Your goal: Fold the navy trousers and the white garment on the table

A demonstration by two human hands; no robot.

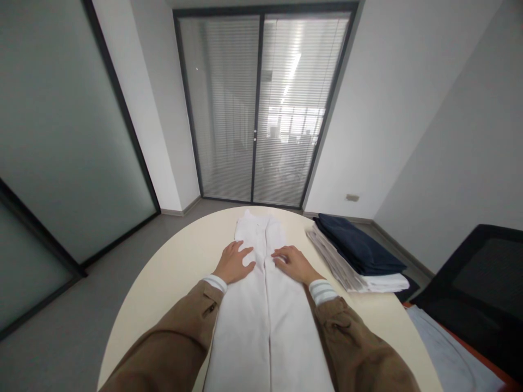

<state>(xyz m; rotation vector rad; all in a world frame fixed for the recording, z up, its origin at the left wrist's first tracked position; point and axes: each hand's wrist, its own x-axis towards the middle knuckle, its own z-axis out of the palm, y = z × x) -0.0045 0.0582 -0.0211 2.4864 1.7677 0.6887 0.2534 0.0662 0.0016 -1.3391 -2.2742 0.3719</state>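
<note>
A long white garment [245, 321], narrow and lying lengthwise on the round cream table [163, 283], runs from the near edge almost to the far rim. Two layers meet in a line down its middle; its exact kind is unclear. My left hand [235, 262] rests on its left side, fingers spread and thumb pointing inward. On the other side, my right hand [296, 264] touches the cloth by the middle line, fingers bent but apart. Neither hand visibly grips a fold. Below the wrists, brown jacket sleeves flank the garment.
To the right, a stack of folded clothes has a dark navy piece [355, 245] on top of beige and white ones [376, 283]. A black mesh chair [482, 277] stands beside the table, with light grey-blue cloth [445, 348] on its seat. Glass doors [257, 109] are beyond.
</note>
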